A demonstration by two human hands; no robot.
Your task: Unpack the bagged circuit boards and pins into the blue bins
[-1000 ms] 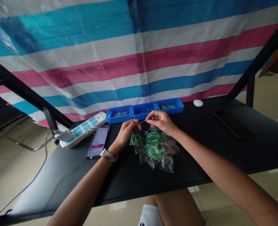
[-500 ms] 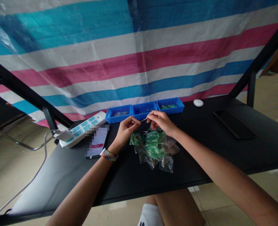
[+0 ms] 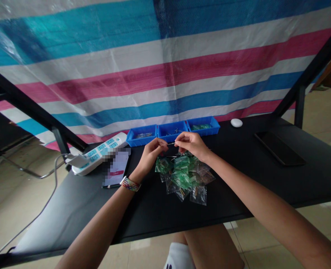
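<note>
My left hand (image 3: pixel 151 153) and my right hand (image 3: pixel 191 145) are raised just above a black table (image 3: pixel 238 175), fingertips facing each other. Both are closed in a pinch on a thin metal pin (image 3: pixel 171 143) stretched between them. Under the hands lies a heap of small clear bags (image 3: pixel 183 177) holding green parts and little pins. Behind the hands stand three blue trays: the left tray (image 3: pixel 141 135), the middle tray (image 3: pixel 172 131) and the right tray (image 3: pixel 203 126). A woven bracelet (image 3: pixel 130 184) is on my left wrist.
A white power strip (image 3: pixel 98 154) with a cable lies at the left, a phone (image 3: pixel 116 169) beside it. A white round object (image 3: pixel 236 122) and a dark flat device (image 3: pixel 278 148) sit to the right. A striped tarp hangs behind; black frame bars rise on both sides.
The hands have stayed in nearly the same spot; the fingertips drew slightly closer around the pin, and the pin now lies more level.
</note>
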